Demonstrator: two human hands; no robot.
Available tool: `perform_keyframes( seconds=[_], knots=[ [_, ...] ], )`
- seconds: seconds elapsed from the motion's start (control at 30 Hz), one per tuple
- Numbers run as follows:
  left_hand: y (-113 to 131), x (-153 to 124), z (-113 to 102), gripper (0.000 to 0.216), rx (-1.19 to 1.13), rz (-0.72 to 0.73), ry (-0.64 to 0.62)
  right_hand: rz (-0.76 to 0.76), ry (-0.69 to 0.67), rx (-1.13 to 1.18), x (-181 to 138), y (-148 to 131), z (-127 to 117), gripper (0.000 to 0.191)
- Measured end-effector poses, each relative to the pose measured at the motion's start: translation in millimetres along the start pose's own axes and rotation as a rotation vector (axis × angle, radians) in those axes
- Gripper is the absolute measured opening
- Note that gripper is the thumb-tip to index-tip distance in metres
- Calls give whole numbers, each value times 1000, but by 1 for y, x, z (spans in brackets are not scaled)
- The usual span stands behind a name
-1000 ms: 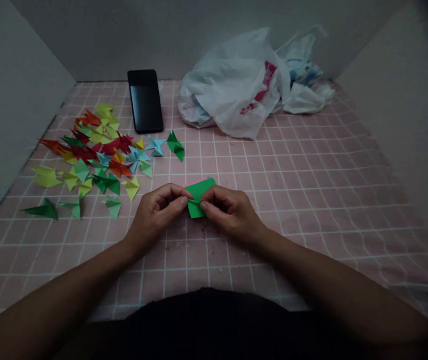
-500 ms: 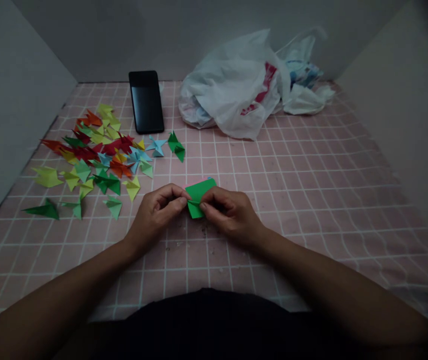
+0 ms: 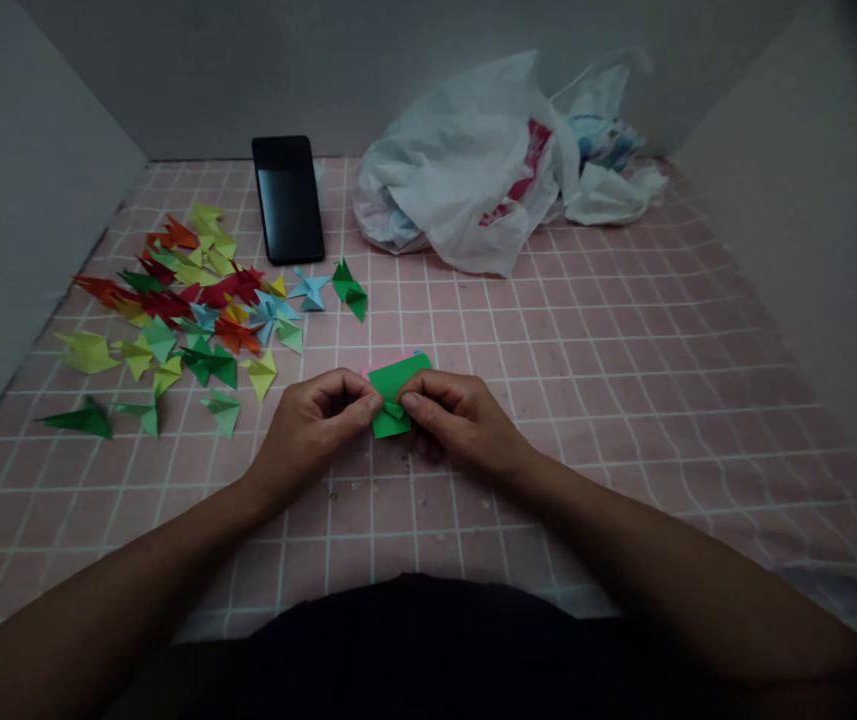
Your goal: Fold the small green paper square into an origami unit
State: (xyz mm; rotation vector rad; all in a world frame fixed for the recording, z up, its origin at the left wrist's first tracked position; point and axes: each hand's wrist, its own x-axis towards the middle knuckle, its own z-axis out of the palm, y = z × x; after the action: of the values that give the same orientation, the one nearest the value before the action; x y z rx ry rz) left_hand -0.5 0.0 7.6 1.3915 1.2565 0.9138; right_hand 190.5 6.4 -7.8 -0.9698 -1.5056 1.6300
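A small folded piece of green paper (image 3: 393, 410) is between my hands, just above a green paper sheet (image 3: 399, 373). Pink and blue edges peek out from behind the sheet. My left hand (image 3: 319, 415) pinches the folded paper's left end between thumb and forefinger. On the other end, my right hand (image 3: 462, 415) has its thumb and curled fingers closed. The fingertips cover much of the folded piece, so its shape is hard to make out.
Several folded paper cranes (image 3: 207, 361) in green, yellow, red, orange and blue lie at the left. Behind them a black phone (image 3: 289, 205) lies on the pink checked tablecloth (image 3: 585, 330). White plastic bags (image 3: 465, 150) sit along the back wall.
My right thumb has shifted slightly upward along the folded green paper, and a small fold stands out more clearly. The whole view has moved a little.
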Motion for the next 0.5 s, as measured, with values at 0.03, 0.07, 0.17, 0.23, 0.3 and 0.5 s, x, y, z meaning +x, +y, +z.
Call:
perform_keyframes(
  seconds=[0.03, 0.07, 0.17, 0.23, 0.3, 0.5],
  knots=[
    [0, 0, 0, 16, -1, -2, 3, 2, -2, -2, 0, 0, 0, 22],
    [0, 0, 0, 15, -1, -3, 7, -1, -3, -11, 0, 0, 0, 22],
    [-1, 0, 0, 14, 8, -6, 20, -36, 2, -70, 1, 1, 0, 19],
    [-1, 0, 0, 14, 16, -9, 22, -68, 12, -133, 1, 2, -1, 17],
    [-1, 0, 0, 15, 22, -17, 19, -90, 21, -187, 1, 3, -1, 15],
    [-2, 1, 0, 15, 18, -10, 36, 28, -18, -9, 1, 2, 0, 25]
  ],
)
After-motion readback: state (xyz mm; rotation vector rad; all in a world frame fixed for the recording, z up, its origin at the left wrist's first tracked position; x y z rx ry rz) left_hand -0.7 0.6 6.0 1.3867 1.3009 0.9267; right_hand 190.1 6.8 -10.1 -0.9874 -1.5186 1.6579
